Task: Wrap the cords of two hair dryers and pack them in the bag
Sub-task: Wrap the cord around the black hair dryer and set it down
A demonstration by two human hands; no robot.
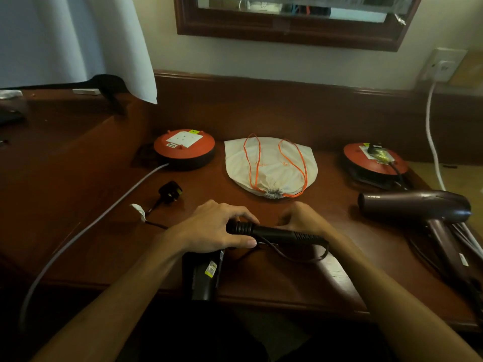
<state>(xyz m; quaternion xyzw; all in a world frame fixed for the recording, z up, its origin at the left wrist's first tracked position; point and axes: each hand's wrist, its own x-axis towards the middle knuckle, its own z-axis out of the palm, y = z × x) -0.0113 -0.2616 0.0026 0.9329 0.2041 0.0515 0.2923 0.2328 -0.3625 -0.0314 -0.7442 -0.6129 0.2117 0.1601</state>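
Observation:
A black hair dryer point(274, 232) lies at the table's front, its handle pointing right and its body point(202, 275) hanging over the edge. My left hand point(219, 227) grips the ribbed cord end of the handle. My right hand point(303, 218) rests on the handle's far side, fingers curled at it. Its thin black cord point(300, 256) loops below the handle, and its black plug point(170, 192) lies free to the left. A dark maroon hair dryer point(415, 206) lies at the right. The white drawstring bag point(271, 165) with orange cords lies flat behind, its mouth cinched.
Two red cable reels stand at the back: one at the left point(184, 148) with a grey cable point(86, 228) running off the front, one at the right point(375, 159) with a plug in it. A white cable point(431, 137) hangs from a wall socket point(444, 65).

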